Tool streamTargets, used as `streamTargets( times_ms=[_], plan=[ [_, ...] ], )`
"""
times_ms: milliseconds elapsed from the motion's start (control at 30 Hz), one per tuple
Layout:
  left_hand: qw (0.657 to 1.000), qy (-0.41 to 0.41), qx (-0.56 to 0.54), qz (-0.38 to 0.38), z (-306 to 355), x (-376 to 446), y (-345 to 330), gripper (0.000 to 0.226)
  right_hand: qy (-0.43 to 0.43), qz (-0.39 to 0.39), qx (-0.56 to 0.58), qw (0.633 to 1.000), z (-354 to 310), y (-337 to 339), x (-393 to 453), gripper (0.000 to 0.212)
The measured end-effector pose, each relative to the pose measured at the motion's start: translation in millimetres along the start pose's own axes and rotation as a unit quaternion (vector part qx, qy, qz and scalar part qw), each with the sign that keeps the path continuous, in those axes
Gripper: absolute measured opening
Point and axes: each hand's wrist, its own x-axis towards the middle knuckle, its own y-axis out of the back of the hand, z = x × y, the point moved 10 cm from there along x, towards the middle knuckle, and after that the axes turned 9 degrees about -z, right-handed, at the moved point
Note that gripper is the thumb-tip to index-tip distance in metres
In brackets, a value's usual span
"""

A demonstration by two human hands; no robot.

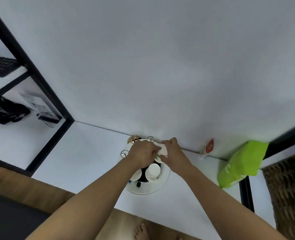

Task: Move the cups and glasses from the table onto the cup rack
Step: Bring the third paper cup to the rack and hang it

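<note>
Both hands meet over the rack [164, 181]: left hand [143, 153] and right hand [171, 149] pinch one white cup [163, 150] between them; two inverted cups [153, 172] sit just below the grip.

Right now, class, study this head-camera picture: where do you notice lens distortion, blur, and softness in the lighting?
Head view: the wide-angle lens bends the black shelf frame and the wall-table seam; lighting is even and soft, with no hard shadows on the white table; the left hand, right hand and the white cup between them look slightly smeared; the wicker basket at the edge is blurred.
</note>
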Motion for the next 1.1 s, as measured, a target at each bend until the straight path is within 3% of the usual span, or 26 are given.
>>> streamTargets(
  times_ms=[500,900,1100],
  plan=[
    [0.977,0.022,0.172,-0.121,-10.2,24.2,-50.2,0.038,-0.037,-0.041,-0.021,0.998,24.7,-38.3,23.8,0.059],
    [0.988,-0.017,0.123,-0.096,-7.1,22.3,-49.6,0.035,-0.027,-0.082,-0.024,0.996,24.5,-45.3,18.2,0.066],
    [0.997,-0.042,0.011,-0.065,-8.7,19.8,-31.3,0.031,-0.003,-0.123,-0.017,0.992,15.2,-42.5,12.7,0.076]
  ],
)
